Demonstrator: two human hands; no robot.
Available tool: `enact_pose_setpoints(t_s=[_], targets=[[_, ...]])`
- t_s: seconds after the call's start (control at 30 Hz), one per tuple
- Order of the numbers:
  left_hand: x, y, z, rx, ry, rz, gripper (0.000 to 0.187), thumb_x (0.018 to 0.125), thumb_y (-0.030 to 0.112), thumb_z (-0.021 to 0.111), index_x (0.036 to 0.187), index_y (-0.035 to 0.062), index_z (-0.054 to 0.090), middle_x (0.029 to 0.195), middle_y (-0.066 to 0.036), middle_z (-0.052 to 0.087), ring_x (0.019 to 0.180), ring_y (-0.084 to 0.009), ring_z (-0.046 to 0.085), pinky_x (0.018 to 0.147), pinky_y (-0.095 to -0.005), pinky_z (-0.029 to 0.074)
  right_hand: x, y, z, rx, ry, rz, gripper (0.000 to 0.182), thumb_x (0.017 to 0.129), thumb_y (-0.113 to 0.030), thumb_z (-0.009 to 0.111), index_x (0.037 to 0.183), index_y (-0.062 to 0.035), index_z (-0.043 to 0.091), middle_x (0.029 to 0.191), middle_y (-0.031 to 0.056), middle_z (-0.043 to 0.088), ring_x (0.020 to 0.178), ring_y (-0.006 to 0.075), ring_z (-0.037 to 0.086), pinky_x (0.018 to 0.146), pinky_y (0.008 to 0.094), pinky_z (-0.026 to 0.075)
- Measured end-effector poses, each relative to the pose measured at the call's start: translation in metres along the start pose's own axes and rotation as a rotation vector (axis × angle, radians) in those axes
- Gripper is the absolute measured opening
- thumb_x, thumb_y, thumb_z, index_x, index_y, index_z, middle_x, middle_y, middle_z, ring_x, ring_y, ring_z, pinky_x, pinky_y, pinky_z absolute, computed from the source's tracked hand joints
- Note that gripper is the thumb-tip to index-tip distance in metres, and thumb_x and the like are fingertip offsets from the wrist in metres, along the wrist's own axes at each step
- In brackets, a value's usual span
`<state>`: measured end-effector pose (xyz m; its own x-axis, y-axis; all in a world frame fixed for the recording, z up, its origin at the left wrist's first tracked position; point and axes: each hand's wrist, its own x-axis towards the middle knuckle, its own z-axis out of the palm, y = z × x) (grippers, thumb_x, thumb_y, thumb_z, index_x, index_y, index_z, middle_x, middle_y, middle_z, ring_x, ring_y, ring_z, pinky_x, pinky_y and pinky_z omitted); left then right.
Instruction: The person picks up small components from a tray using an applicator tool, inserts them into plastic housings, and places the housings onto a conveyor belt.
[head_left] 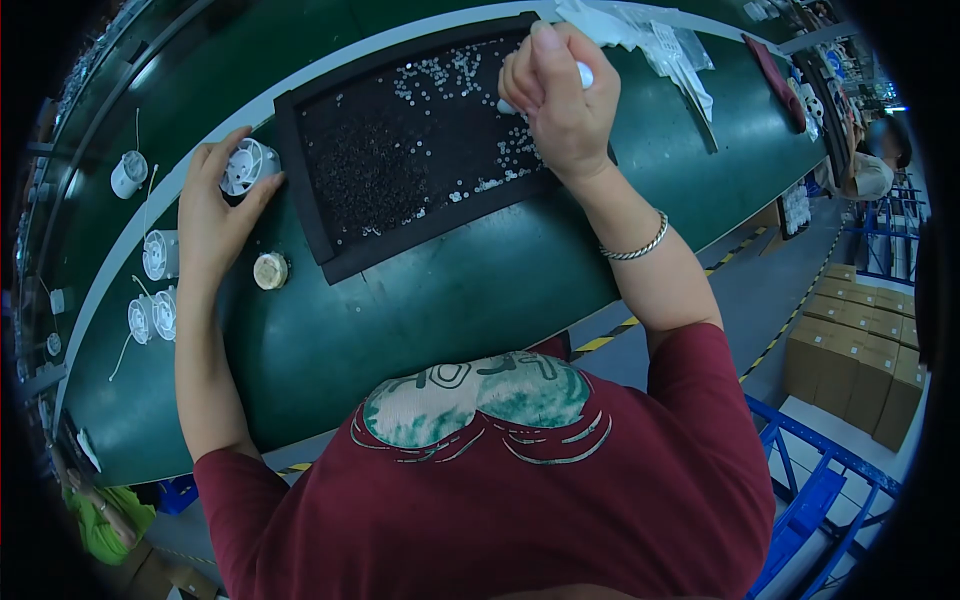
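Note:
My left hand [222,200] grips a round white plastic housing [249,167] with spokes inside, at the left edge of a black tray [310,215]. Over the tray's upper right part, my right hand [565,95] is closed around a white tool [585,74], of which only the ends show. Many small dark rings [365,175] lie in the tray's left part, and small shiny pieces [440,78] are scattered at its top and right. A small round cream-coloured pot [270,271] stands on the green table below my left hand.
More white housings [160,255] with thin wires stand at the left, and one [129,174] lies farther up. Plastic bags [680,55] and a dark red item [775,83] lie at the upper right. Other people [872,170] are at the far right and lower left.

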<state>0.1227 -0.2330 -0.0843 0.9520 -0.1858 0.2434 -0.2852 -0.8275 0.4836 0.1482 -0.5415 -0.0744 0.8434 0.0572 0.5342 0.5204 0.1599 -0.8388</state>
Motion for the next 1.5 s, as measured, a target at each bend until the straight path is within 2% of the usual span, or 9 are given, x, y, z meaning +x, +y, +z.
enact_pose_setpoints(t_s=[0.2,0.7,0.8,0.87,0.93,1.07,1.17,1.37,1.5], targets=[[0.000,0.001,-0.001,-0.012,0.000,-0.007,0.054,0.071,0.022,0.074,0.119,0.0050,0.057,0.096,-0.012,0.056,0.086,-0.0253,0.059,0.073,-0.0331,0.047,0.002,-0.010,0.008,0.256,0.018,-0.008,0.037,0.098,-0.023,0.035,0.065,-0.0069,0.032,0.052,0.0012,0.032,0.043,0.0086,0.028,0.044,0.0257,0.029],[0.000,0.004,-0.004,-0.007,-0.035,-0.043,0.056,0.070,0.021,0.076,0.120,0.0040,0.056,0.100,-0.013,0.057,0.091,-0.0261,0.060,0.078,-0.0330,0.047,-0.002,0.000,0.022,0.229,-0.023,0.137,0.038,0.098,-0.025,0.037,0.064,-0.0080,0.031,0.051,0.0015,0.031,0.043,0.0091,0.028,0.044,0.0258,0.029],[-0.003,-0.001,-0.012,-0.084,-0.020,-0.032,0.058,0.068,0.019,0.077,0.120,0.0045,0.057,0.105,-0.012,0.059,0.094,-0.0241,0.060,0.081,-0.0330,0.046,-0.001,-0.005,0.020,0.229,0.002,0.160,0.037,0.098,-0.024,0.038,0.064,-0.0086,0.032,0.051,0.0009,0.030,0.043,0.0092,0.028,0.044,0.0256,0.028],[-0.015,0.002,-0.024,-0.182,0.024,-0.031,0.059,0.066,0.018,0.078,0.120,0.0050,0.056,0.109,-0.011,0.060,0.097,-0.0222,0.060,0.082,-0.0334,0.046,0.005,-0.004,0.011,0.392,0.079,0.202,0.036,0.098,-0.022,0.038,0.064,-0.0101,0.031,0.051,-0.0006,0.029,0.043,0.0086,0.027,0.045,0.0247,0.027],[-0.029,0.023,-0.046,-0.189,-0.091,-0.130,0.063,0.063,0.015,0.078,0.121,0.0053,0.056,0.111,-0.009,0.060,0.097,-0.0191,0.058,0.084,-0.0326,0.045,0.011,-0.008,0.006,0.455,0.168,0.314,0.035,0.097,-0.023,0.038,0.064,-0.0132,0.031,0.051,-0.0039,0.028,0.043,0.0067,0.026,0.046,0.0232,0.026],[-0.057,0.036,-0.049,-0.245,-0.152,-0.104,0.062,0.059,0.009,0.079,0.117,0.0041,0.057,0.102,-0.009,0.059,0.093,-0.0204,0.056,0.084,-0.0308,0.044,0.016,0.006,0.006,0.735,0.094,0.411,0.035,0.097,-0.023,0.040,0.063,-0.0148,0.033,0.050,-0.0062,0.028,0.043,0.0051,0.026,0.047,0.0221,0.027],[-0.069,0.027,-0.038,-0.262,-0.137,-0.049,0.060,0.059,0.008,0.079,0.115,0.0048,0.058,0.104,-0.010,0.059,0.096,-0.0236,0.056,0.085,-0.0315,0.044,0.017,0.003,0.033,0.813,0.008,0.438,0.035,0.097,-0.022,0.040,0.063,-0.0150,0.034,0.050,-0.0070,0.028,0.042,0.0044,0.026,0.046,0.0216,0.027],[-0.077,0.018,-0.029,-0.338,-0.059,-0.002,0.058,0.060,0.012,0.080,0.114,0.0070,0.059,0.103,-0.009,0.060,0.096,-0.0255,0.054,0.082,-0.0327,0.045,0.011,-0.010,0.101,0.866,-0.255,0.389,0.034,0.096,-0.023,0.044,0.065,-0.0121,0.037,0.051,-0.0057,0.032,0.044,0.0048,0.030,0.045,0.0219,0.029],[-0.079,0.012,-0.027,-0.295,-0.017,0.041,0.056,0.059,0.013,0.079,0.111,0.0067,0.059,0.094,-0.011,0.058,0.092,-0.0284,0.053,0.079,-0.0348,0.045,0.002,-0.018,0.147,0.838,-0.411,0.327,0.033,0.095,-0.023,0.047,0.066,-0.0097,0.040,0.053,-0.0045,0.035,0.045,0.0052,0.033,0.045,0.0223,0.030]])
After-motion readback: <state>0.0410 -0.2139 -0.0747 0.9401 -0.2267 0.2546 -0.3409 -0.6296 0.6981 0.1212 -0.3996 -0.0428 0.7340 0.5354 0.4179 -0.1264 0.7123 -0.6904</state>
